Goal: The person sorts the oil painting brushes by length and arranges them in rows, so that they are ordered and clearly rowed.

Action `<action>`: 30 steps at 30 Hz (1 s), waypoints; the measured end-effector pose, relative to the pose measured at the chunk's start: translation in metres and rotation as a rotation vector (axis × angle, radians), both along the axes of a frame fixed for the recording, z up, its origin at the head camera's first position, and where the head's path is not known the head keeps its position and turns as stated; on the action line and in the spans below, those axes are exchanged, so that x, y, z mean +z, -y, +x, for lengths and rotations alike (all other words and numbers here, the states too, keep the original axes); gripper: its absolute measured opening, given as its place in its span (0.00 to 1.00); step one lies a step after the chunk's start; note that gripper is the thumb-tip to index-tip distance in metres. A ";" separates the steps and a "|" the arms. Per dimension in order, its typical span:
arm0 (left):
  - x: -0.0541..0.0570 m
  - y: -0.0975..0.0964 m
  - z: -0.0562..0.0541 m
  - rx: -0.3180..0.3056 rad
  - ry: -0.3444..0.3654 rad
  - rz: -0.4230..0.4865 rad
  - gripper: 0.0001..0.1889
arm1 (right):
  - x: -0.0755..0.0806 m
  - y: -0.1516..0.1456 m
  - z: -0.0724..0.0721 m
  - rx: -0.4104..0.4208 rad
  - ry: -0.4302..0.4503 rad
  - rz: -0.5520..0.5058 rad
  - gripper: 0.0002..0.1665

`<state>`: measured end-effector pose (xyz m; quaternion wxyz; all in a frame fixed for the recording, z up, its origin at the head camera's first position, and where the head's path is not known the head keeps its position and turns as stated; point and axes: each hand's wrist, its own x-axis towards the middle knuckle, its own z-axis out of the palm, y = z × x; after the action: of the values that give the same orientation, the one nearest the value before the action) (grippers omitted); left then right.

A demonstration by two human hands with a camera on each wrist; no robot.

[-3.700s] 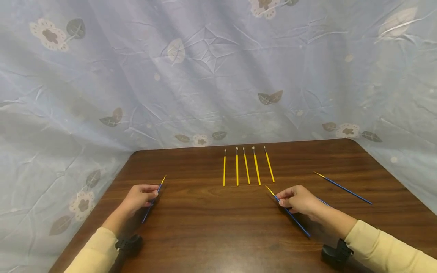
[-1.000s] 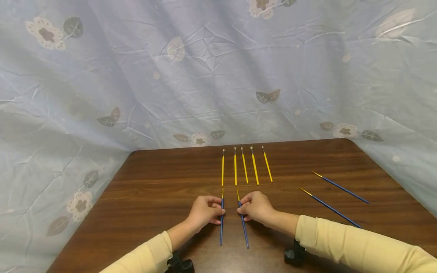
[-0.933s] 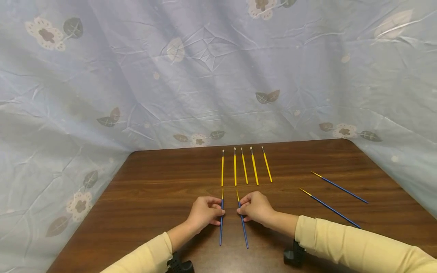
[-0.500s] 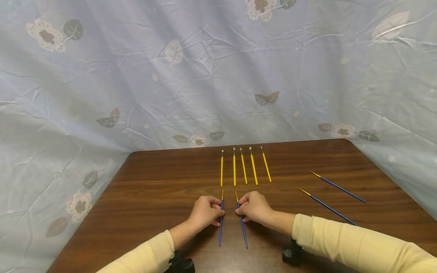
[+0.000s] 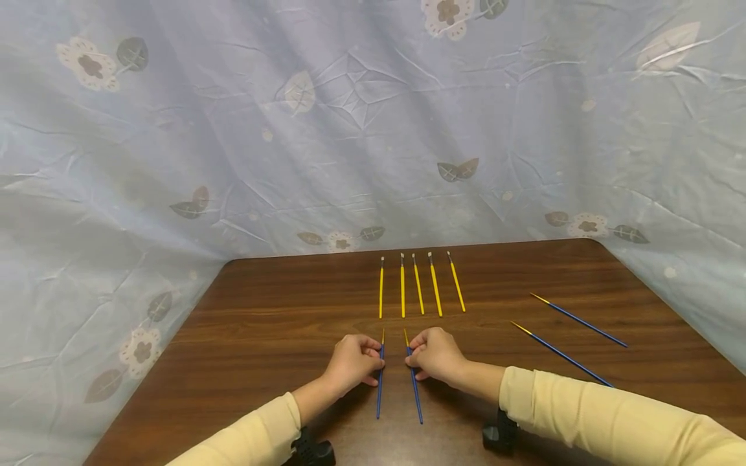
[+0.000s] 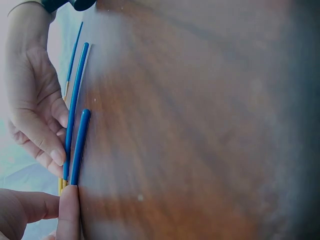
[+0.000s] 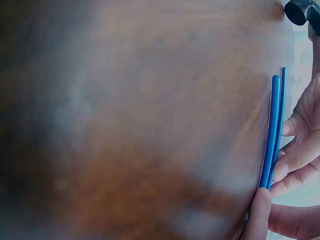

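My left hand (image 5: 351,361) pinches a slim blue paintbrush (image 5: 379,393) between thumb and fingers. Just to its right, my right hand (image 5: 437,355) pinches a second blue paintbrush (image 5: 417,400). Both brushes point their yellow ends away from me, low over the table, nearly side by side with a narrow gap. In the left wrist view the thumb (image 6: 68,212) covers part of the near blue handle (image 6: 81,145). In the right wrist view the thumb (image 7: 258,210) lies against the blue handle (image 7: 270,130), with the other hand's fingers (image 7: 297,155) behind.
Several yellow paintbrushes (image 5: 403,291) lie in a row at the back of the brown table (image 5: 280,285). Two more blue paintbrushes, a farther one (image 5: 585,322) and a nearer one (image 5: 565,356), lie slanted on the right. A flowered curtain (image 5: 350,149) hangs behind the table.
Since the earliest frame both hands have come inward from the sides to the middle, each bringing a blue paintbrush below the yellow row. Over the last second they have stayed almost still.
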<state>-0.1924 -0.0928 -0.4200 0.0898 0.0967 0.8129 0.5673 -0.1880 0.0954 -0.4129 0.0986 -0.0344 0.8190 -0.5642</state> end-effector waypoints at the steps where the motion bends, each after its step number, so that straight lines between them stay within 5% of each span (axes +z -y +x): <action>1: -0.001 0.000 0.000 -0.002 0.001 0.003 0.14 | 0.000 0.000 0.000 -0.003 0.004 -0.002 0.13; 30: -0.007 0.001 -0.003 -0.001 0.007 0.010 0.13 | -0.001 -0.001 0.000 -0.038 0.037 -0.012 0.14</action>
<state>-0.1957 -0.0936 -0.4268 0.0926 0.0953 0.8098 0.5715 -0.1883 0.0960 -0.4140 0.1029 -0.0088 0.8141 -0.5714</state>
